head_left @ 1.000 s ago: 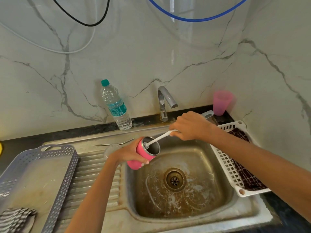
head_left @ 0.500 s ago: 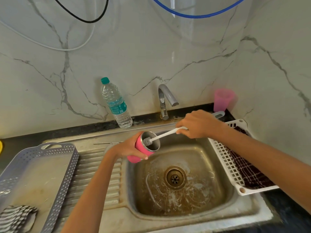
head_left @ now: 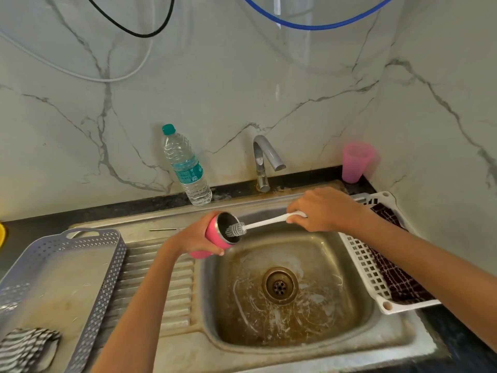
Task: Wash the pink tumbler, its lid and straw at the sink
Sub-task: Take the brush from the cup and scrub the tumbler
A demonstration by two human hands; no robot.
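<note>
Fingers [head_left: 212,251] of the left hand [head_left: 192,239] curled round the pink tumbler [head_left: 211,232], holding it tipped sideways above the left edge of the sink [head_left: 357,332], its mouth facing right. Right hand [head_left: 324,208] gripped the white handle of a brush [head_left: 239,229], whose bristle head sat at the tumbler's mouth. Behind, a water bottle [head_left: 188,168] stood near the tap [head_left: 265,160].

Tumbler [head_left: 211,231]: pink outside, steel-grey inside.
Brush [head_left: 258,225]: white handle, grey bristles.
Bottle [head_left: 185,168]: clear, teal cap and label.
Cup [head_left: 356,162]: translucent pink.
Tray [head_left: 80,265]: lilac-grey, perforated walls.
Basket [head_left: 363,265]: white lattice.
Cloth in basket [head_left: 395,275]: dark, white grid.
Folded cloth [head_left: 24,345]: black-and-white stripes.
Sink [head_left: 349,265]: steel, brown-stained.
Wall [head_left: 242,90]: white marble, grey veins.
Worktop [head_left: 134,205]: black.
</note>
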